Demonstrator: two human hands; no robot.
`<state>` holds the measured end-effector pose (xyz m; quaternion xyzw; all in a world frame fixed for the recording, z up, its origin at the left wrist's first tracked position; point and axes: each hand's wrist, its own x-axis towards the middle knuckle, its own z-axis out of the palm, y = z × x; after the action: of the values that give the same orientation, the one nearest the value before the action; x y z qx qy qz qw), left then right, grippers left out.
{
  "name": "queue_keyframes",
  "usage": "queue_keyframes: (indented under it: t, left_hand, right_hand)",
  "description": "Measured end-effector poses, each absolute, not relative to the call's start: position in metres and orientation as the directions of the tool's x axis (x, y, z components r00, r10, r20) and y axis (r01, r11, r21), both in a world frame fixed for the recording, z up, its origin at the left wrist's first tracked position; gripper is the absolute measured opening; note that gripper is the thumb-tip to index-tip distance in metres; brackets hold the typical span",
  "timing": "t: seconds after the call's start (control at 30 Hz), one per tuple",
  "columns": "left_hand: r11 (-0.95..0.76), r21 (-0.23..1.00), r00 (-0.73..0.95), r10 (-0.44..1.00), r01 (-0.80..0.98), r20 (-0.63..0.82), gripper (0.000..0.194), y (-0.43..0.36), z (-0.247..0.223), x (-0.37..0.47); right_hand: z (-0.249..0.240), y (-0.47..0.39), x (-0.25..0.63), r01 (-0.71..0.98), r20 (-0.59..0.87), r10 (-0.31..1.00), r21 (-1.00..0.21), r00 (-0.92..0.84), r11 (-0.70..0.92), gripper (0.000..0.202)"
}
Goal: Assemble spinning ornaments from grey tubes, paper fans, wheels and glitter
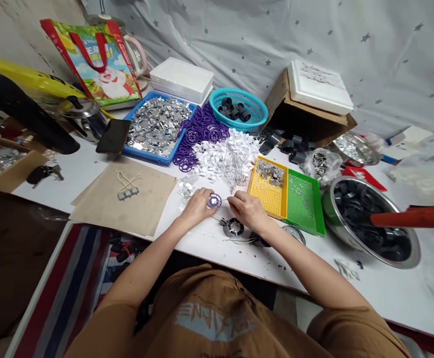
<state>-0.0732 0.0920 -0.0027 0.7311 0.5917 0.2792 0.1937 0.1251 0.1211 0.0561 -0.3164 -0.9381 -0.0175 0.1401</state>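
Between the fingertips of my left hand [198, 206] is a purple plastic ring [214, 201] with a small bright square piece at its middle. My right hand [249, 209] is closed in a pinch on a thin pale wire [225, 200] that runs toward the ring. Just below my hands lies a dark round part with spokes [233, 227]. Small flat silvery pieces [187, 186] rest beside my left hand. Beyond the right one are a bundle of pale wires [236, 171] and a heap of white strips [220, 154].
A blue tray [169, 158] of metal plates stands behind, near purple rings [204, 127] and a turquoise basket [220, 117]. Yellow [263, 198] and green trays [308, 221] lie right, then a steel bowl [412, 248] of black parts. Cardboard [142, 209] lies left.
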Motion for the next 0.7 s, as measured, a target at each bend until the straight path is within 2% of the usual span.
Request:
queue_keyframes:
  t: [0.33, 0.53, 0.7]
  left_hand:
    - [-0.257, 0.631, 0.196, 0.966, 0.732, 0.166, 0.041, 0.079, 0.016, -0.062]
    - [-0.296, 0.617, 0.242, 0.955, 0.729, 0.173, 0.045, 0.075, 0.020, -0.054]
    - [-0.311, 0.629, 0.259, 0.950, 0.713, 0.176, 0.042, 0.070, 0.025, -0.049]
  right_hand:
    - [0.078, 0.116, 0.124, 0.409, 0.184, 0.392, 0.064, -0.901, 0.910, 0.023]
    - [0.091, 0.114, 0.127, 0.315, 0.156, 0.303, 0.062, -0.940, 0.947, 0.024]
    - [0.092, 0.115, 0.127, 0.282, 0.183, 0.280, -0.013, -0.942, 0.959, 0.024]
